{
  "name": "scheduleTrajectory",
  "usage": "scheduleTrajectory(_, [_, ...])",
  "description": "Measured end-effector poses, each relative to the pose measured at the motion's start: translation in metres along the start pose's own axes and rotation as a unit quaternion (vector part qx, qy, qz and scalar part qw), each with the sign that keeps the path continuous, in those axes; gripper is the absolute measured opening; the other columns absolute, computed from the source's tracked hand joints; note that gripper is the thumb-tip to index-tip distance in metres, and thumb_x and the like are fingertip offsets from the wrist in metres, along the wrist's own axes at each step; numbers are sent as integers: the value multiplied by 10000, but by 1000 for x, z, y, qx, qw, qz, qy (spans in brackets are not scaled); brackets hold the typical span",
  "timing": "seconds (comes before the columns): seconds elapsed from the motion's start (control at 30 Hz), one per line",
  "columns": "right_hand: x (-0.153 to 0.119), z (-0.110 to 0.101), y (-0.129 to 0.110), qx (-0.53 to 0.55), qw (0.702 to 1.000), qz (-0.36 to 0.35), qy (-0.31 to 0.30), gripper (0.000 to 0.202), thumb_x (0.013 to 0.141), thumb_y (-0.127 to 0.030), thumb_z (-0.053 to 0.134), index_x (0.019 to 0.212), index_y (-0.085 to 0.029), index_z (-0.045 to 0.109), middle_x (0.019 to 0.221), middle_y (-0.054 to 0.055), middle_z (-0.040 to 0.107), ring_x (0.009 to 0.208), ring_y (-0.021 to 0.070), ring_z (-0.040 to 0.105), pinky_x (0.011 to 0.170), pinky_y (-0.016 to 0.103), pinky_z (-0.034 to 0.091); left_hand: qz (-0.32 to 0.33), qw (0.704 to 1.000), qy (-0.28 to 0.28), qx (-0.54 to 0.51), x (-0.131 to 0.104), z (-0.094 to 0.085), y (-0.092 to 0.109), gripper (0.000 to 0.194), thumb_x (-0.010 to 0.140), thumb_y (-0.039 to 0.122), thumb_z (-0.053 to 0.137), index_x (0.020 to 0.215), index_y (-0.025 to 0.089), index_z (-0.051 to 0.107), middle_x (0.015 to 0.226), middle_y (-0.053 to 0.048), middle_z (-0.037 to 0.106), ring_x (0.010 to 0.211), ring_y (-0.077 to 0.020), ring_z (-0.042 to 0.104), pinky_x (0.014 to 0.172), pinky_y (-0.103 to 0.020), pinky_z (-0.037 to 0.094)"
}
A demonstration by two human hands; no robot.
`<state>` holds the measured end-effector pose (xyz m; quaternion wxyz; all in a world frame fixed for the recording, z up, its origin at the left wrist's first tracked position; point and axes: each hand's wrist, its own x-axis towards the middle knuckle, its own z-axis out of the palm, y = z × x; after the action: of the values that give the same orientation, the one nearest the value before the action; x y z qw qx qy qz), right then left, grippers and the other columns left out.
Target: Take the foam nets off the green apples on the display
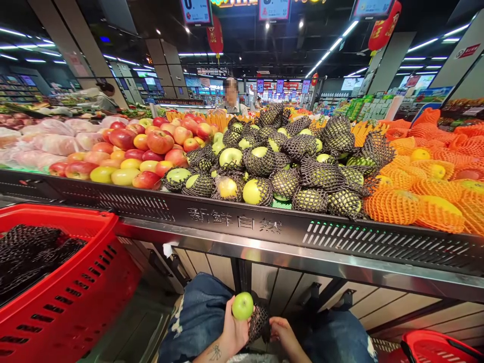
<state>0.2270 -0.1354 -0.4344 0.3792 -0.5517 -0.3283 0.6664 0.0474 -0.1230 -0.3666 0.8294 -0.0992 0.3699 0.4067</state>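
The left hand point(235, 330) cradles a green apple point(242, 306) in its palm, low before the display, leaving the right hand point(282, 331) free to work a black mesh sleeve point(258, 320); whether that right grip actually pinches the netting, I cannot tell.

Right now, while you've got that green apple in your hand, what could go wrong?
The green apple looks bare and sits up on the left hand, so it might roll off and get bruised. The black foam net is bunched beside it, near the right hand, and could drop. The netted apples are heaped up to the display's front edge, so a bump might tumble one.
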Motion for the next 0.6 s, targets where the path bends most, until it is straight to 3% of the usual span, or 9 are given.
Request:
scheduleTrajectory(0.1, [0,-5,-3,1,999,-33,25,308,472,-491,815,526,-207,711,590,33,625,600,183,527,721,372,498,-7,1000,-16,9,-1,-1,1,687,848,748,459,863,96,672,745,-114,704,693,-236,678,651,-309,492])
scheduleTrajectory(0.2, [-1,-13,-12,17,995,-84,45,342,493,-544,833,576,-225,743,800,76,737,882,276,632,945,399,477,-27,999,-17,29,-2,-1,1,694,838,755,469,869,93,675,734,-101,700,646,-216,656,603,-287,463])
scheduleTrajectory(0.27, [-3,-14,-16,22,994,-100,34,406,515,-599,846,593,-213,746,792,86,741,869,285,644,923,409,488,-32,999,-14,32,-2,0,-1,688,838,747,482,870,89,676,735,-103,700,645,-211,651,608,-284,464])
scheduleTrajectory(0.4, [-8,-5,-16,35,995,-76,-53,500,537,-633,872,733,-187,762,699,43,697,683,202,604,745,349,502,10,1000,-23,19,-2,2,-3,624,880,700,454,818,115,663,722,-94,692,637,-211,641,639,-306,481])
scheduleTrajectory(0.47, [-10,0,-14,35,995,-47,-80,559,530,-701,846,661,-171,727,621,21,650,626,171,568,706,327,494,8,1000,-22,8,-2,2,-3,618,878,699,461,813,118,660,729,-99,696,653,-221,651,650,-314,487])
scheduleTrajectory(0.6, [-13,5,-17,40,997,1,-62,687,468,-851,752,534,-174,649,528,20,598,624,196,581,700,350,509,-37,999,-31,9,-2,0,-1,676,826,765,483,827,112,660,697,-89,684,594,-212,632,572,-295,450])
